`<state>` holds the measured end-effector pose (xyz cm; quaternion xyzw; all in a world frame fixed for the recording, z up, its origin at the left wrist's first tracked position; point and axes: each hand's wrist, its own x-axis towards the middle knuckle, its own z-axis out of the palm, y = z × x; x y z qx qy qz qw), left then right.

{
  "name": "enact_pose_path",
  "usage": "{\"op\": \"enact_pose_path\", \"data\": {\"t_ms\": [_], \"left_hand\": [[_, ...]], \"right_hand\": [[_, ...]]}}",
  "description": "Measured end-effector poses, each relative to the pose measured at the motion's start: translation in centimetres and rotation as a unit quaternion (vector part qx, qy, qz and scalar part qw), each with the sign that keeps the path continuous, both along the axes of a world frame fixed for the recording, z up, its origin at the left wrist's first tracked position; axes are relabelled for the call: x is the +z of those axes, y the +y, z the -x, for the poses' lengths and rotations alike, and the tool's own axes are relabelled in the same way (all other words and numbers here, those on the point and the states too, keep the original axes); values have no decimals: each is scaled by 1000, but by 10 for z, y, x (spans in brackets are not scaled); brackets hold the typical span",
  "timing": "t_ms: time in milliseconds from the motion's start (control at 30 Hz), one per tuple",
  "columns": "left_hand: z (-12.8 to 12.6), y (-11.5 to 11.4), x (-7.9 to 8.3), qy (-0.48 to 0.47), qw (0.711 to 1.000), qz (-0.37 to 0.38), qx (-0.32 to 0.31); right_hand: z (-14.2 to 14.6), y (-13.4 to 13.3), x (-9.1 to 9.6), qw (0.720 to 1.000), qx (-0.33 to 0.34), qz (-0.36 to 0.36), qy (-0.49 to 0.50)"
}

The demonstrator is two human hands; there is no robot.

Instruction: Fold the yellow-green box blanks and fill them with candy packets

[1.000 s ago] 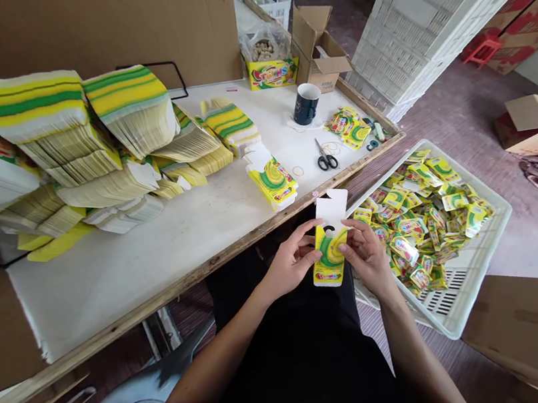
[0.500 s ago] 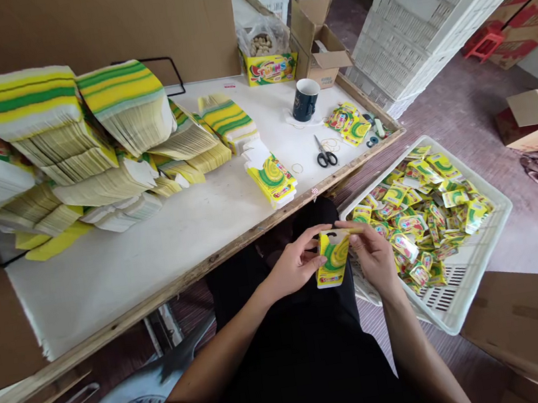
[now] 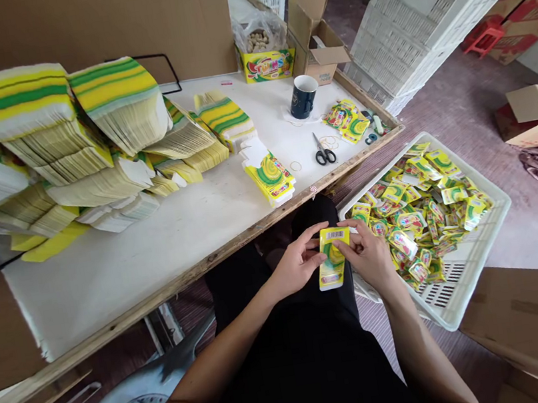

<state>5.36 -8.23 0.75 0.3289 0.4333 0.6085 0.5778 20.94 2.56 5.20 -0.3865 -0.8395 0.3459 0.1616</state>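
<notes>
Between my hands, above my lap, is a small yellow and green carton (image 3: 332, 271) with a barcode near its upper end. My left hand (image 3: 299, 261) grips its left side, fingers behind and thumb on the front. My right hand (image 3: 368, 254) holds the upper right, its thumb pressed on the front below the barcode. The upper end looks folded down flat. On the table edge ahead lies a small pile of flat cartons (image 3: 269, 173) with white flaps. To my right, a white plastic crate (image 3: 497, 221) holds many similar yellow-green cartons.
Tall stacks of flat cartons (image 3: 118, 106) fill the table's left side. Scissors (image 3: 324, 150), a dark mug (image 3: 304, 97), loose packs (image 3: 347, 121) and an open cardboard box (image 3: 319, 42) stand at the right. A wooden strip (image 3: 235, 243) edges the table. Stacked white crates (image 3: 415, 11) rise beyond.
The carton's upper flap, raised before, is now folded down, showing the barcode. My right thumb has moved down onto the carton's front. My left hand keeps its hold.
</notes>
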Motion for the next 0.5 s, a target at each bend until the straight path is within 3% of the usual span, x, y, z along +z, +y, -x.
{"op": "enact_pose_path", "data": {"t_ms": [200, 333, 400, 467, 500], "left_hand": [[-4, 1, 8, -30, 999, 14, 11], [-8, 4, 12, 71, 996, -45, -2], [1, 10, 14, 191, 975, -101, 46], [19, 19, 13, 329, 923, -134, 148], [31, 24, 11, 388, 890, -133, 198]], "right_hand": [[0, -4, -2, 999, -15, -11, 43], [-13, 6, -4, 994, -35, -13, 105], [-26, 16, 0, 984, -95, -101, 113], [-39, 28, 4, 951, -168, -243, 92], [-45, 33, 6, 937, -191, -282, 76]]}}
